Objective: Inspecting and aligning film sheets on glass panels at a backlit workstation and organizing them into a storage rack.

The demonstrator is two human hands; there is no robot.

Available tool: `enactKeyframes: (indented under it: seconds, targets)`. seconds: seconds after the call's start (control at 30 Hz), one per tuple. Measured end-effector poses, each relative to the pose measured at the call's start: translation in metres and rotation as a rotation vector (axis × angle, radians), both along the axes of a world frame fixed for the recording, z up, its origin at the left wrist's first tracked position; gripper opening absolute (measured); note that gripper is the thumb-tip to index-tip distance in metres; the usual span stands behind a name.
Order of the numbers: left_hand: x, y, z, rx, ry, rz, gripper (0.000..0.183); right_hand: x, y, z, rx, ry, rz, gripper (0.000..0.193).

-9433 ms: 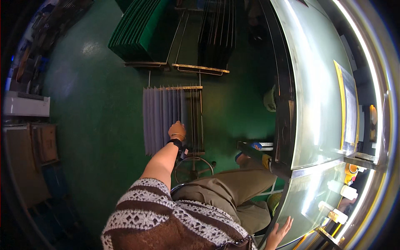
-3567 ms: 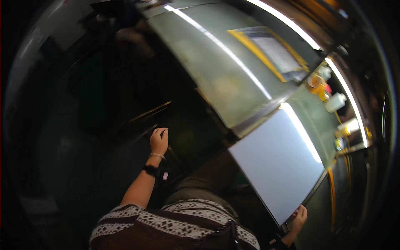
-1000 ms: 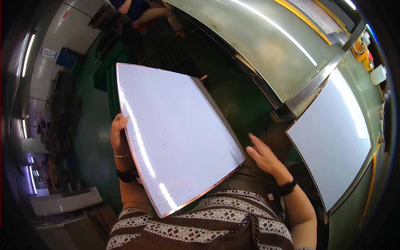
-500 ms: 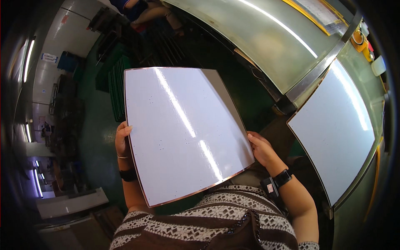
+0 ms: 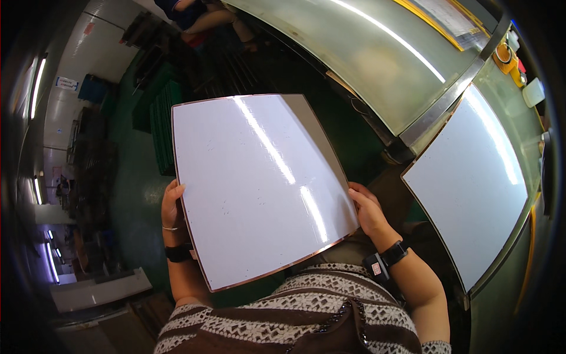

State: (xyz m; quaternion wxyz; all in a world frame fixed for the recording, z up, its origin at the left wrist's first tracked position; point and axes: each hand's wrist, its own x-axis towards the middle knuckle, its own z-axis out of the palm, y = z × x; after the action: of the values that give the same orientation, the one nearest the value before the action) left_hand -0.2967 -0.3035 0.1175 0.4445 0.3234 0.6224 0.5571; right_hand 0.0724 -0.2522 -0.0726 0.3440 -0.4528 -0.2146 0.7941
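I hold a large thin white panel (image 5: 253, 183) with a copper-coloured edge flat in front of my chest. My left hand (image 5: 171, 205) grips its left edge, a black band on that wrist. My right hand (image 5: 367, 210) grips its right edge near the lower corner, a black watch on that wrist. The panel's glossy face reflects ceiling lights and shows a few tiny specks. A second white panel (image 5: 471, 177) lies on the metal bench at my right.
A long grey-green metal bench (image 5: 377, 65) curves along the right. Green stacked trays (image 5: 159, 127) stand on the green floor ahead. Another person (image 5: 197, 15) is at the top. Small bottles (image 5: 507, 53) sit at the bench's far right.
The panel has tilted flatter and squarer toward me. Both hands have shifted along its edges, the right hand lower on the right edge.
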Motion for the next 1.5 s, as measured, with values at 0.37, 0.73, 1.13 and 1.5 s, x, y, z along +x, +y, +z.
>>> enactKeyframes:
  seconds: [0.37, 0.73, 1.13, 1.5]
  targets:
    - [-0.024, -0.018, 0.005, -0.165, 0.097, -0.132, 0.026, -0.009, 0.018, 0.014, 0.111, -0.038, -0.027, 0.038]
    - [-0.017, -0.015, 0.005, -0.213, 0.192, -0.059, 0.027, -0.012, 0.023, -0.002, 0.414, -0.358, 0.126, 0.046]
    - [-0.028, -0.048, -0.090, -0.331, 0.674, 0.185, 0.048, 0.061, -0.012, 0.016, 0.199, -0.288, 0.350, 0.034]
    - [-0.015, -0.054, -0.102, -0.296, 0.870, 0.204, 0.049, 0.054, -0.008, 0.021, 0.239, -0.362, 0.413, 0.036]
